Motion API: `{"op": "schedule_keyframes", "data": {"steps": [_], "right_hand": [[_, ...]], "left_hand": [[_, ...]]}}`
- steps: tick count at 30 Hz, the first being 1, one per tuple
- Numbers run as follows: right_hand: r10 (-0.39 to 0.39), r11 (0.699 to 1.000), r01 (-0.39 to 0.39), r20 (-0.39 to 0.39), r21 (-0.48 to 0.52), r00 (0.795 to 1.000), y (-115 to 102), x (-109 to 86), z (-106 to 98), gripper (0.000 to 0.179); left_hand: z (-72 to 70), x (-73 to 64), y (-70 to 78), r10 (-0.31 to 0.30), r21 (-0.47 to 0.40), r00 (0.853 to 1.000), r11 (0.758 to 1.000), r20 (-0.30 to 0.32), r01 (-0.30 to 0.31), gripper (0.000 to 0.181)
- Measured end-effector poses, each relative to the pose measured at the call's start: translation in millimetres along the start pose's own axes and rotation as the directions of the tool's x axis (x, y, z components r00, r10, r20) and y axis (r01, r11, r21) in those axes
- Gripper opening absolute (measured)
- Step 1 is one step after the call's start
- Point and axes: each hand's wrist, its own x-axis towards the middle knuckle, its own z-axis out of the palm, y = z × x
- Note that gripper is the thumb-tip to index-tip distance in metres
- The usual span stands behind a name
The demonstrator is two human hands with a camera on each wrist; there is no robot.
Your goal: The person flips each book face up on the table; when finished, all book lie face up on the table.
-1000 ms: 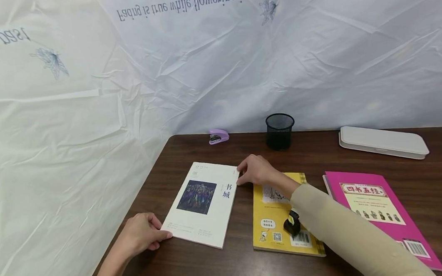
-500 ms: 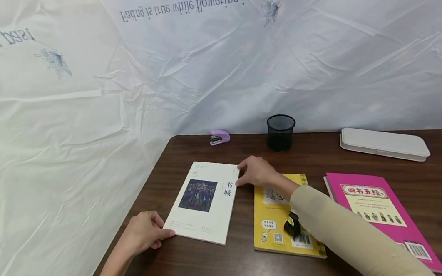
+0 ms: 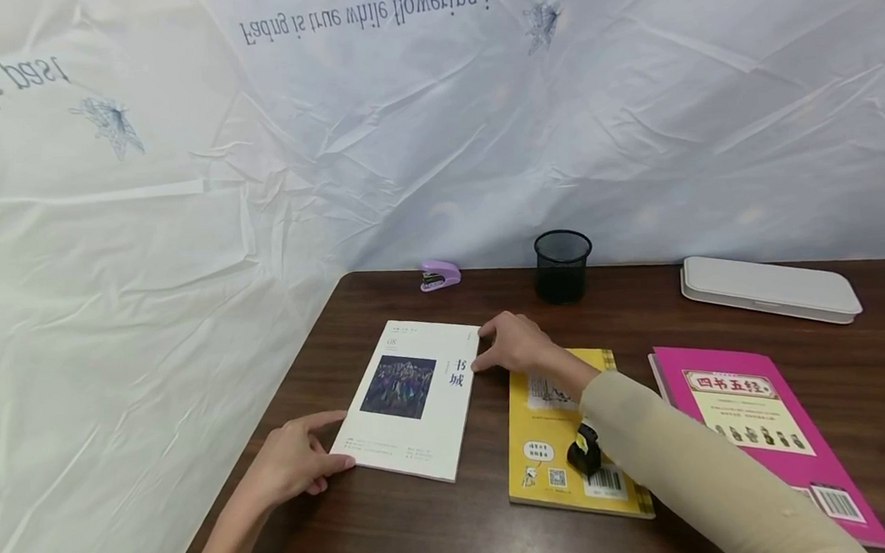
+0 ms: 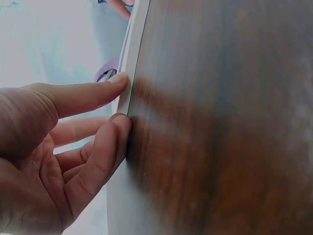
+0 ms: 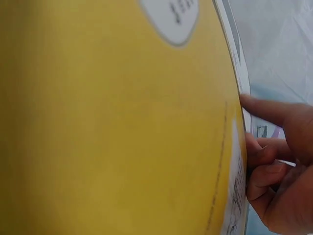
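A white book with a dark picture on its cover lies on the brown table, slightly turned. At its lower left corner is my left hand, thumb tip at the near edge and index finger stretched out to the left edge. My right hand holds the book's upper right side between thumb and index finger, the other fingers bent. Beneath my right forearm lies a yellow book, partly hidden by the sleeve. It fills much of the right wrist view, where my right hand shows at the side.
A pink book lies on the right. Along the back stand a purple stapler, a black mesh pen holder and a white case. White sheeting hangs close by the table's left and back edges.
The white book has shifted slightly away from me and turned a little. My left index finger has straightened from bent to lie along the left edge. My right hand has barely moved.
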Motion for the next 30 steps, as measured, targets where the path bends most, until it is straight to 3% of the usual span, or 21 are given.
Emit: {"op": "schedule_keyframes", "data": {"steps": [8, 30], "right_hand": [[0.004, 0.997, 0.001, 0.06, -0.077, 0.998, -3, 1.6, -1, 0.086], [0.01, 0.999, -0.006, 0.075, -0.052, 0.997, -3, 9.7, -4, 0.079]], "left_hand": [[-1.0, 3.9, 1.3, 0.013, 0.002, 0.999, 1.0, 0.036, -0.013, 0.073], [1.0, 19.0, 4.0, 0.047, 0.021, 0.998, 0.999, 0.041, -0.047, 0.072]]}}
